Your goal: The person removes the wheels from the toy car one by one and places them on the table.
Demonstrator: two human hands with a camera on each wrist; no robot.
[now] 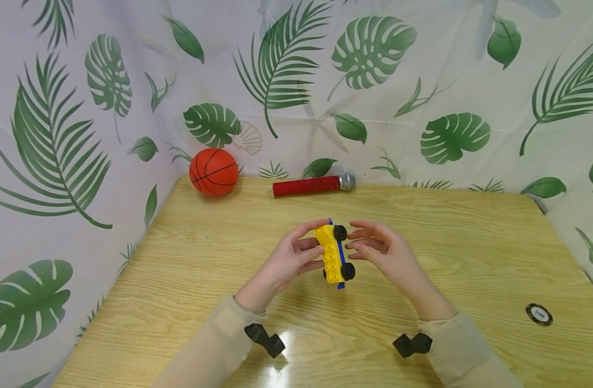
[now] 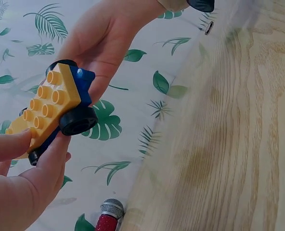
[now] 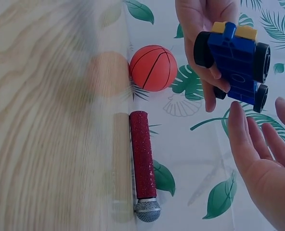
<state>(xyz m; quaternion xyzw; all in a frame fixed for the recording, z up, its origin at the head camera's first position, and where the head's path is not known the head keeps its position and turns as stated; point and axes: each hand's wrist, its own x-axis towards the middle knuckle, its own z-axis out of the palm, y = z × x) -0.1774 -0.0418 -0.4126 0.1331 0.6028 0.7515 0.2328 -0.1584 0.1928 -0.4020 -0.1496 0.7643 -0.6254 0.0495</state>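
Observation:
My left hand pinches a toy car with a yellow studded top, a blue base and black wheels. It is tilted on its side above the table, its wheels turned toward my right hand. In the left wrist view the car shows its studs, with the thumb pressed on the yellow part. The right wrist view shows the car's blue underside. Just beside the wheels, my right hand has its fingers loosely bent and spread, with nothing in them. Its fingertips come right up to the blue base in that wrist view.
A red glittery microphone with a silver head lies at the table's back edge. An orange basketball sits in the back left corner. At the right lies a black-and-white round chip. Leaf-patterned cloth hangs behind the wooden table.

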